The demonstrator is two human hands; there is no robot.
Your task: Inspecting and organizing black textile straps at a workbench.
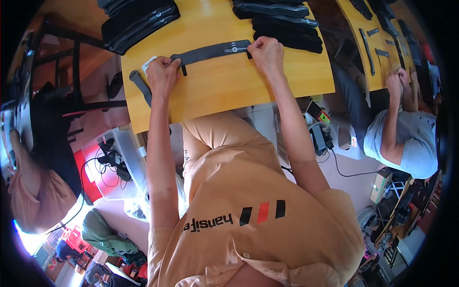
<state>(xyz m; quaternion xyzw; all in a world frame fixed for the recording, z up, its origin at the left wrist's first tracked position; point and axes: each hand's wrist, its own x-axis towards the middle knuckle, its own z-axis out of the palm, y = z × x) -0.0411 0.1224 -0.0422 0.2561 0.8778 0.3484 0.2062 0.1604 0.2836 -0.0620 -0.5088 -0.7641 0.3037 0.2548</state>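
A dark grey strap (205, 53) with pale print near its right end stretches flat across the yellow table (220, 91). My left hand (163, 74) pinches its left end, and my right hand (267, 55) pinches the right end. Short black tabs stick out below the strap beside each hand. Just left of my left hand lies another dark strap (138, 83) with a rounded end, partly covered by my forearm. A small whitish piece (148, 63) shows behind that same hand.
Stacks of dark folded straps stand at the back left (141, 24) and back right (287, 28) of the table. To the right, another person (401, 138) works at a second yellow table (366, 26) with straps. Below left is a clear plastic bin (129, 184) with black cables.
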